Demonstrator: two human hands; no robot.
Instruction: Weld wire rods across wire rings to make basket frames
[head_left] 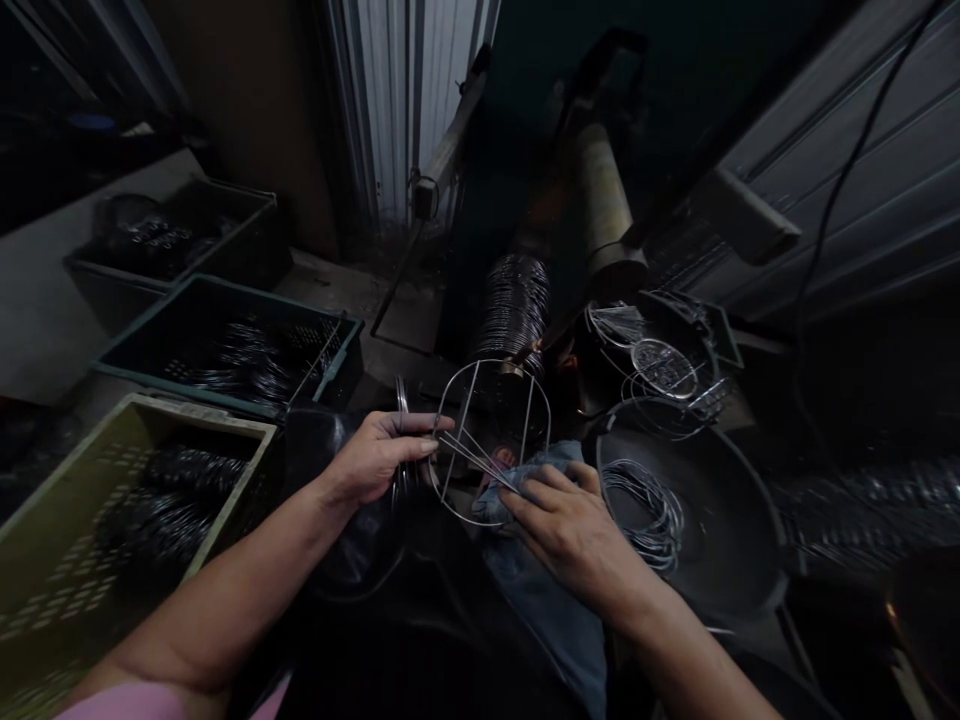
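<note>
My left hand (375, 455) pinches the left rim of a round wire frame (466, 412) between thumb and forefinger. Two straight bars cross inside this ring. Several thin straight wire rods (480, 458) are gripped in my right hand (566, 520), their free tips pointing toward my left fingers. Beneath the right hand, a blue cloth (555, 610) hangs over my lap. Right behind the frame is a machine's electrode-like tip (513, 367). A few bent wires (403, 480) stand behind my left hand.
Coiled rings stack on a horizontal arm (514, 305) ahead. At left are a yellow crate (139, 410), a green crate (199, 385) and a dark crate (247, 205), each holding metal pieces. On the right, a black basin (720, 520) contains wire rings (649, 515); finished-looking wire frames (664, 368) lie behind it.
</note>
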